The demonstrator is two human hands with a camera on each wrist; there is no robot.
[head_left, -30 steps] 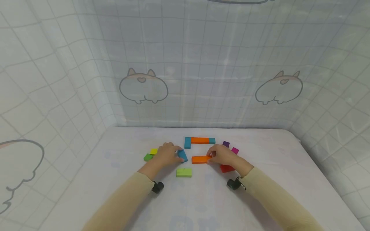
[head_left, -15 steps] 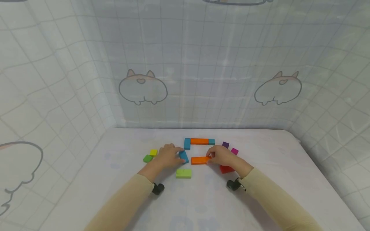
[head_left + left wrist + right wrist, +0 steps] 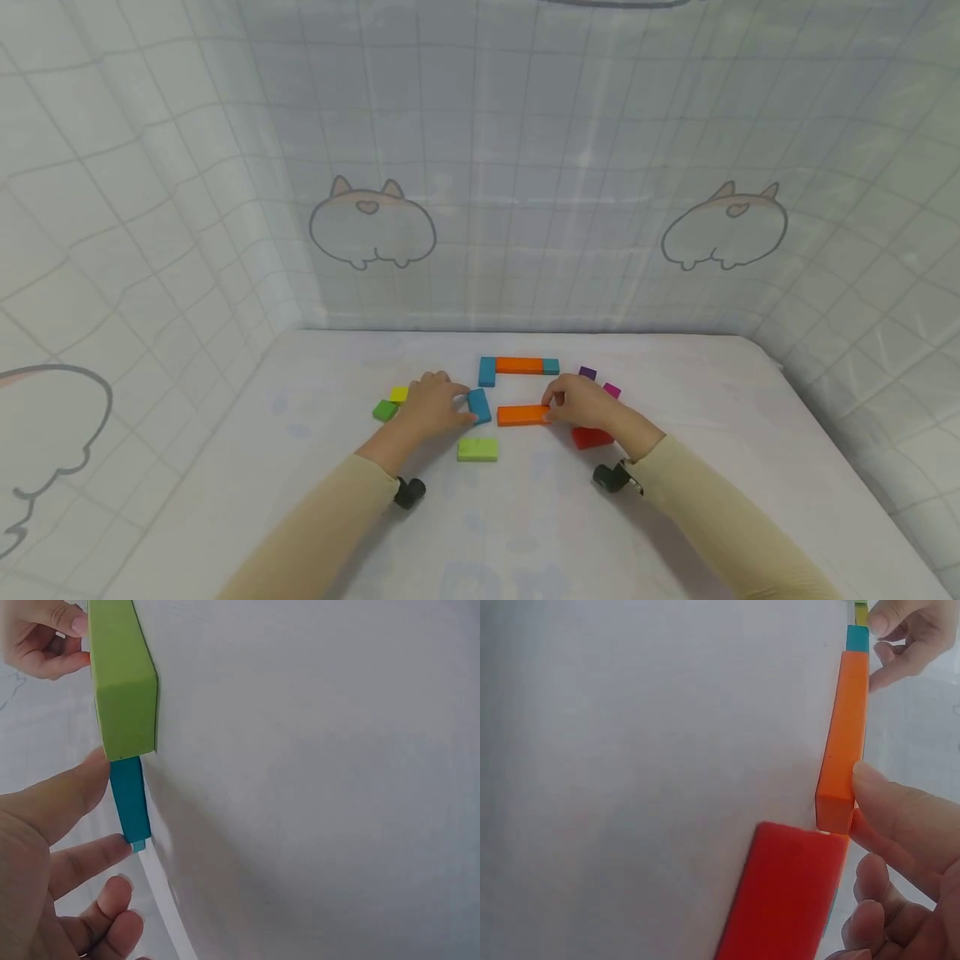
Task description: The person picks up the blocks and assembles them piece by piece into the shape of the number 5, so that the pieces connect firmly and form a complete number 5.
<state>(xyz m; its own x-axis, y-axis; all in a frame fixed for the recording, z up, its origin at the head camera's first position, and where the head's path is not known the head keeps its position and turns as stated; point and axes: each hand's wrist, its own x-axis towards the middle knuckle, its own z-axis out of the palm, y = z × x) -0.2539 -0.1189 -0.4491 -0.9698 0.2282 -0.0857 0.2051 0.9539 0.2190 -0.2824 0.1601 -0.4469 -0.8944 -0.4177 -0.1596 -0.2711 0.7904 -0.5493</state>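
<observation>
Since the earlier frames, the blue block (image 3: 480, 407) has been shifted slightly toward the orange block (image 3: 521, 415) and turned a little straighter, while the orange block has been left in place. Between the left thumb and index finger the blue block is held lying flat, its near end met by the thumb and its far end by the index finger. By the right thumb and index finger the orange block is pinched near its right-hand end. The left hand (image 3: 431, 406) is angled inward from its side, palm turned toward the blue block; the right hand (image 3: 581, 402) is angled inward likewise. On both, thumb and index finger are parted only by the block between them, and the remaining fingers are bent clear of it. Nearer than the left thumb, a light green block (image 3: 477, 450) is seen, and near the right fingers, a red block (image 3: 592, 438).
</observation>
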